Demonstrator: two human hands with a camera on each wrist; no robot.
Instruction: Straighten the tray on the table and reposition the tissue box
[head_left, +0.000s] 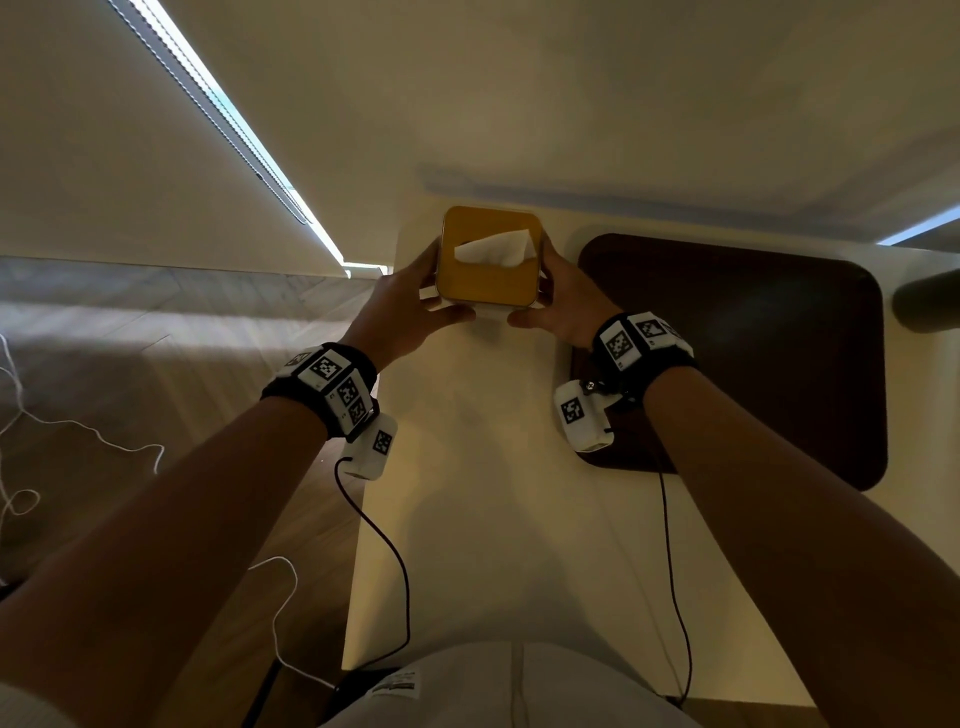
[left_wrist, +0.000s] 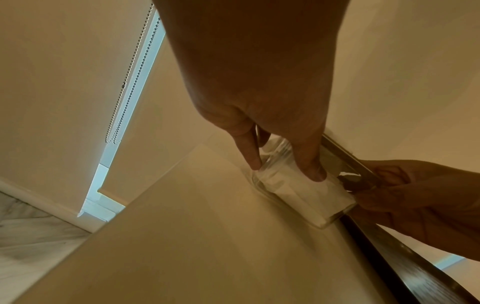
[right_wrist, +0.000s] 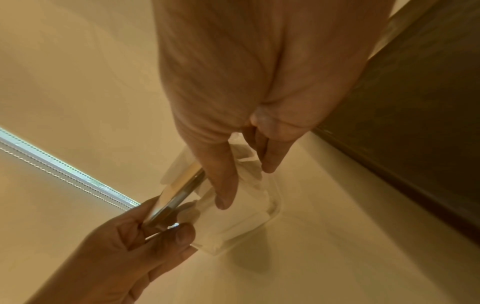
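Observation:
The tissue box (head_left: 488, 280) has a gold lid, a clear body and a white tissue sticking out of its slot. It is at the far left corner of the cream table (head_left: 493, 493); I cannot tell whether its base touches the tabletop. My left hand (head_left: 415, 296) grips its left side and my right hand (head_left: 561, 301) grips its right side, thumbs on the near face. The left wrist view shows the clear body (left_wrist: 306, 197), and the right wrist view shows it (right_wrist: 246, 224) too. The dark brown tray (head_left: 753, 353) lies flat just right of the box, under my right wrist.
The wall stands right behind the table's far edge. A dark cylinder (head_left: 924, 301) pokes in at the right edge beyond the tray. The table's left edge drops to a wooden floor (head_left: 156, 389) with loose cables. A window blind with a bead chain (left_wrist: 130, 86) hangs at the left.

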